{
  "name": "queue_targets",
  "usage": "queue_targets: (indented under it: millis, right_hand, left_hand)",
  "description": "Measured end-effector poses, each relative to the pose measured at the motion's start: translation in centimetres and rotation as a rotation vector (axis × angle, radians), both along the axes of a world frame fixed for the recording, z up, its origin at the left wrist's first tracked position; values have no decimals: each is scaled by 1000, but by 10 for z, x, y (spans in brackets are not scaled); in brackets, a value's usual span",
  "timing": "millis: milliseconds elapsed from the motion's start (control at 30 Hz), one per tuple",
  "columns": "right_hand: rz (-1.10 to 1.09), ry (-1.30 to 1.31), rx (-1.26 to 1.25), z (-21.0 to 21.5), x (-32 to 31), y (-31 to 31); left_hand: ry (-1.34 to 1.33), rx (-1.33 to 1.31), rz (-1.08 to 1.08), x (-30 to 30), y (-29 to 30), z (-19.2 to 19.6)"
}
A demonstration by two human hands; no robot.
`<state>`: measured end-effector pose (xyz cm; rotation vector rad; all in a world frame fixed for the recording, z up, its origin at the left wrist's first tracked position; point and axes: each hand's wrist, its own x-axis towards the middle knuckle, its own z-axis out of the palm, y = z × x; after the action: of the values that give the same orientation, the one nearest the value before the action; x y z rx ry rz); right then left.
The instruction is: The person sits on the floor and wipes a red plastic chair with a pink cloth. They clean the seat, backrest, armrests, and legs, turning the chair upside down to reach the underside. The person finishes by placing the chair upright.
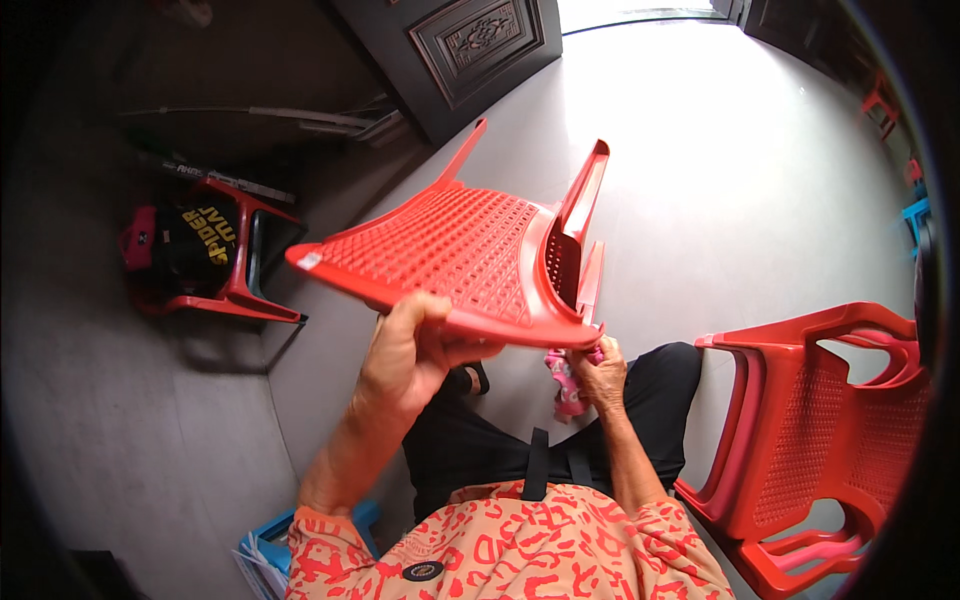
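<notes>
A red plastic chair point(440, 245) with a perforated, woven-look panel is tilted up in front of me, its legs pointing away. My left hand point(405, 350) is closed on the chair's near edge, thumb on top and fingers underneath. At the right end of that same edge, my right hand point(600, 375) is closed on a pink patterned cloth point(568, 385) and presses it to the chair's corner. Part of the cloth hangs below the hand. The chair hides some of the right hand's fingers.
Stacked red chairs point(800, 430) stand close on my right. To the left, another red chair point(240, 290) bears a dark bag with yellow lettering point(195, 245). A blue plastic item point(270, 555) is by my left elbow. Ahead, a dark carved door point(480, 50) stands beside a bright doorway.
</notes>
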<state>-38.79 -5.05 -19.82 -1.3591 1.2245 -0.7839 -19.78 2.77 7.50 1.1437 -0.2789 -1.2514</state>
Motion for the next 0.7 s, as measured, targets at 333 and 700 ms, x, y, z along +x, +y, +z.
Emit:
queue_targets:
  millis: [333,700]
  right_hand:
    - [97,-408,353,133,-14,-94]
    - [27,-352,322,162,-8,-167]
  left_hand:
    - [-917,-145,297,100,-61,12]
    - [-1157,142,289,267,-96,-149]
